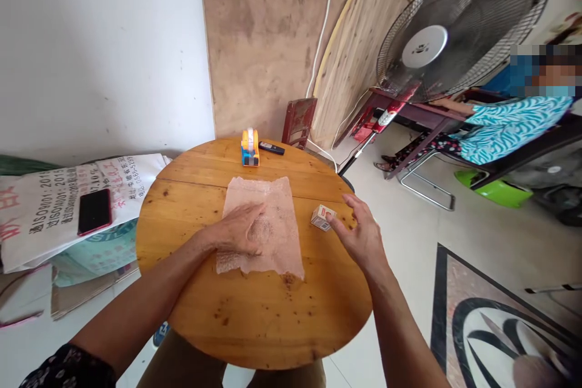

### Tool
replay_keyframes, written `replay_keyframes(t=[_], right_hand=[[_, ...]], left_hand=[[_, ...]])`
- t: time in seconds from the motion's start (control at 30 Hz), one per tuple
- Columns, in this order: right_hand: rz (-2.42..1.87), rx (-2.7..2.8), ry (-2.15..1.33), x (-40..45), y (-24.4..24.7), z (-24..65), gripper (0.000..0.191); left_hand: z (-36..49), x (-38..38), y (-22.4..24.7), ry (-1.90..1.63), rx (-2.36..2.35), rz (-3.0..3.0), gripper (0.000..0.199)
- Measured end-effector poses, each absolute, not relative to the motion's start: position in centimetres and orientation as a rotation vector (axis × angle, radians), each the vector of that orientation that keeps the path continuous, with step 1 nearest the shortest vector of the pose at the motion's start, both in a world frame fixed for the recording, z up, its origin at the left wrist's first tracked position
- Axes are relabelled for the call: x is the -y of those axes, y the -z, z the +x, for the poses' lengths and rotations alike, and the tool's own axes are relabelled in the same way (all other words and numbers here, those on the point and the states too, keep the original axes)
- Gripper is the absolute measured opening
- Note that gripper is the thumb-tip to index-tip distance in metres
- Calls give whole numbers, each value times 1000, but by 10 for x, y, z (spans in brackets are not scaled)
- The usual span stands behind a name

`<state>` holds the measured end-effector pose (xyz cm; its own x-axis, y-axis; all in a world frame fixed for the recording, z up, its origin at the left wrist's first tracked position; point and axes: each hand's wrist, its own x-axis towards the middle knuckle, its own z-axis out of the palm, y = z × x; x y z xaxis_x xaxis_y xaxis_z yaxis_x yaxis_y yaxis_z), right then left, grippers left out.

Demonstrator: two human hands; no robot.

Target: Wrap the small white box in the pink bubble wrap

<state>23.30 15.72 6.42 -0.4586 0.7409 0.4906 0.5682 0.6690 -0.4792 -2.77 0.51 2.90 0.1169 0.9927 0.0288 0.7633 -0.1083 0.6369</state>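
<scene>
A pinkish, translucent sheet of bubble wrap (284, 224) lies flat on the round wooden table (254, 327). My left hand (240, 229) rests on the left part of the sheet, fingers spread and grasping nothing. To the right of the sheet stands a small white box (321, 218) with red and dark print. My right hand (361, 230) is just right of the box, thumb and fingers apart, with the thumb tip close to the box; whether it touches cannot be made out.
An orange and blue tape dispenser (250, 148) and a black remote-like object (271, 148) sit at the table's far edge. A phone (94, 211) lies on printed sacks (136, 179) at left. Right of the table are a large fan (464, 30) and a seated person (513, 127).
</scene>
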Motion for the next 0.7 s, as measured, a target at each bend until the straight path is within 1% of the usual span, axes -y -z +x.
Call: replay_keyframes(t=[0.07,0.1,0.13,0.17,0.2,0.27,0.3,0.37,0.47,0.6,0.63,0.7], right_hand=[[-790,2237,-393,-132,-73,211,40],[-671,2321,-432,-121,-74,198,38],[-541,2431,-449,-113,-73,187,42],[-429,2553,-462,-109,-70,177,52],[-361,2681,-491,-108,-65,169,65],[-374,2878,-541,-114,-51,160,89],[-426,2950,-562,-119,-45,160,97],[-531,3021,-571,-127,-35,162,104],[-566,3020,-517,-128,-29,167,102],[-589,2973,-464,-117,-31,166,81],[-599,2967,-461,-116,-32,165,79],[-612,2971,-457,-115,-33,163,84]], left_hand=[[-28,-5,-27,-644,-1708,1938,109],[-28,-5,-26,-657,-1704,1950,108],[-29,-5,-25,-677,-1698,1964,107],[-29,-5,-24,-696,-1694,1976,106],[-29,-5,-23,-706,-1698,1984,105],[-31,-5,-20,-679,-1736,1980,108],[-32,-6,-19,-644,-1766,1971,112],[-35,-7,-18,-560,-1812,1956,118],[-38,-8,-20,-476,-1819,1955,118],[-40,-7,-28,-376,-1827,1938,117],[-41,-6,-29,-352,-1836,1938,118],[-45,-4,-32,-306,-1870,1938,119]])
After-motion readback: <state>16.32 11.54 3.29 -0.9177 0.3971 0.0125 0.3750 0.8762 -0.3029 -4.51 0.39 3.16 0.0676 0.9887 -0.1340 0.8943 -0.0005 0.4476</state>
